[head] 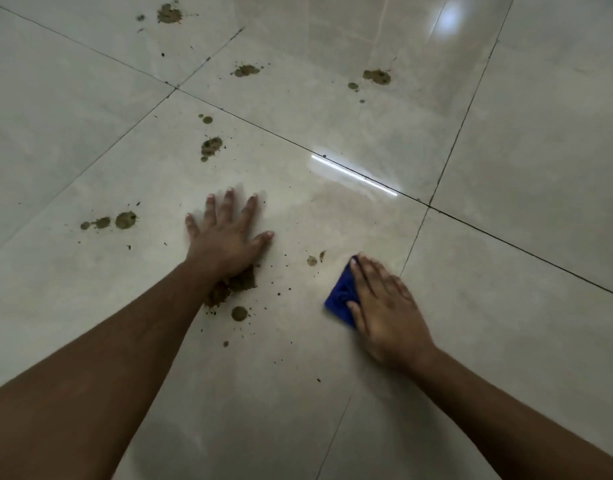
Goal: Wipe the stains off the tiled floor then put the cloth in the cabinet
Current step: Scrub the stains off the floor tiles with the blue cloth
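While the right hand (pixel 384 308) presses flat on the blue cloth (pixel 340 295), fingers straight and close together on top of it, the cloth lies on the tiled floor (pixel 506 133) with its left part sticking out from under the fingers. I'll use the cloth as the reference for everything else.

Just left of the cloth and a bit nearer the camera there's a scatter of tiny brown specks plus one round brown spot (pixel 239 313). Right above that spot is a big crumbly brown stain (pixel 233 287), partly tucked under the wrist of the left hand (pixel 227 237). That hand is planted flat on the tile, fingers spread wide, holding nothing, well left of the cloth.

Just beyond the cloth's far corner sit two small smudges (pixel 314 259), close to it but not touching.

Further left of the cloth is a row of three blotches (pixel 111 221). Going farther out from the cloth, there's a splat (pixel 211 147) past the left hand, then another (pixel 245 70) across the grout line (pixel 298 142), one off to the far right (pixel 377 77), and the most distant one (pixel 168 13) up at the top left. The floor is glossy, with a bright light streak (pixel 353 174) beyond the cloth.
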